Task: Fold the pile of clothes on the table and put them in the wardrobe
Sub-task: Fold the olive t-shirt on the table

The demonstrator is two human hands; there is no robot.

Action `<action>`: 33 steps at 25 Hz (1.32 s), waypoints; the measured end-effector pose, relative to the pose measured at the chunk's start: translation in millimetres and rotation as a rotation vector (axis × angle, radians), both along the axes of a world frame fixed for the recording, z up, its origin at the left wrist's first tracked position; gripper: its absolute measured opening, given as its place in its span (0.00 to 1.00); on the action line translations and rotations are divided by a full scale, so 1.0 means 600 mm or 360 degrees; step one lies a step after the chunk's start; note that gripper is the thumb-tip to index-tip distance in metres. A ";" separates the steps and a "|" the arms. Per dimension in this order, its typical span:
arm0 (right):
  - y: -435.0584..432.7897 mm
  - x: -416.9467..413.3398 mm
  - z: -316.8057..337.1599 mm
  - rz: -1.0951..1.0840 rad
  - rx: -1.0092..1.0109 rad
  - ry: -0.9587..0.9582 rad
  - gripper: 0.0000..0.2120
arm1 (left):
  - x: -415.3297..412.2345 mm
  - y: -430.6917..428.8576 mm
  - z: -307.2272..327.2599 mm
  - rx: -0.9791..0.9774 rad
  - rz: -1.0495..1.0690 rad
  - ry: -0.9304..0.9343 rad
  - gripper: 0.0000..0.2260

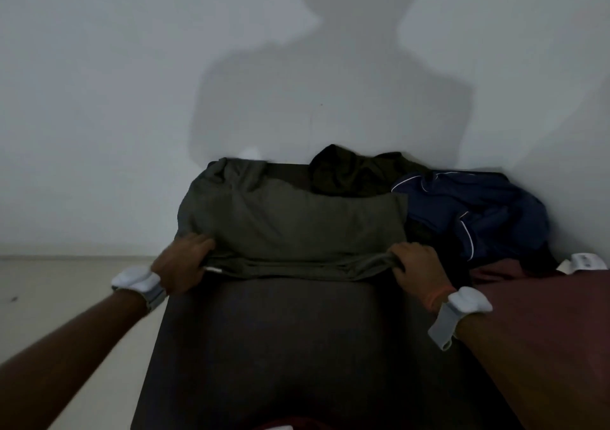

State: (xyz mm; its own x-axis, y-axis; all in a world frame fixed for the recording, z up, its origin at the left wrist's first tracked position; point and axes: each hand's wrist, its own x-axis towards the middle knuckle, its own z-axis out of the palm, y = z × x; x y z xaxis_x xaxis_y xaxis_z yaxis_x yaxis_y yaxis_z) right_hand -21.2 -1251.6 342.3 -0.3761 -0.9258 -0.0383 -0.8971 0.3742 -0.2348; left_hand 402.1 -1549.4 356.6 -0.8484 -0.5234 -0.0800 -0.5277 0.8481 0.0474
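Note:
An olive-green garment (pixel 290 225) lies spread across the far half of the dark table (pixel 290 347), its near edge bunched into a band. My left hand (pixel 183 263) grips that edge at its left end and my right hand (pixel 417 269) grips it at the right end. Behind it sits a crumpled dark green garment (pixel 353 172). A navy garment with white piping (pixel 478 208) is heaped at the back right. A maroon cloth (pixel 544 330) covers the table's right side.
A plain white wall (pixel 132 99) stands right behind the table, with my shadow on it. Pale floor (pixel 66 291) shows to the left of the table. A white label (pixel 584 261) sticks up from the maroon cloth.

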 end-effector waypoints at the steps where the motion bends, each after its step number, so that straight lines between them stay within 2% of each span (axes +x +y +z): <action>1: 0.017 0.007 -0.016 -0.0020 0.0022 -0.0052 0.12 | 0.016 0.013 -0.012 0.0051 0.0010 -0.0013 0.18; 9: 0.058 0.010 -0.006 -0.0198 -0.0015 -0.0449 0.14 | 0.047 0.035 0.034 0.0314 0.0208 -0.0062 0.11; 13: 0.074 0.010 -0.007 -0.0145 0.0066 -0.0416 0.15 | 0.057 0.040 0.041 0.0383 0.0068 -0.0215 0.17; 16: 0.088 0.018 -0.008 -0.0011 0.0175 -0.0374 0.16 | 0.076 0.058 0.028 0.0369 0.0027 -0.0267 0.17; 19: 0.104 0.031 -0.030 0.0188 0.0140 -0.0200 0.25 | 0.092 0.081 0.019 0.0398 -0.0014 -0.0264 0.18; 20: 0.109 0.039 -0.035 0.0223 0.0111 -0.0166 0.25 | 0.096 0.088 0.018 0.0401 -0.0027 -0.0238 0.17; 23: 0.116 0.061 -0.040 0.0205 -0.0022 -0.0132 0.13 | 0.108 0.099 0.012 0.0326 -0.0022 -0.0047 0.12; 24: 0.118 0.065 -0.040 0.0180 -0.0055 -0.0132 0.13 | 0.111 0.102 0.012 0.0307 -0.0001 0.0001 0.12; 28: 0.129 0.067 -0.046 0.0119 -0.0080 -0.0231 0.27 | 0.121 0.126 0.005 0.0312 0.0104 0.0050 0.13; 29: 0.130 0.066 -0.044 0.0123 -0.0086 -0.0235 0.26 | 0.123 0.135 0.004 0.0292 0.0146 0.0070 0.13; 32: 0.134 0.068 -0.034 0.0195 -0.0173 -0.0185 0.12 | 0.133 0.162 0.002 0.0209 0.0243 0.0134 0.17; 33: 0.138 0.069 -0.031 0.0191 -0.0207 -0.0217 0.11 | 0.137 0.170 0.001 0.0187 0.0244 0.0163 0.17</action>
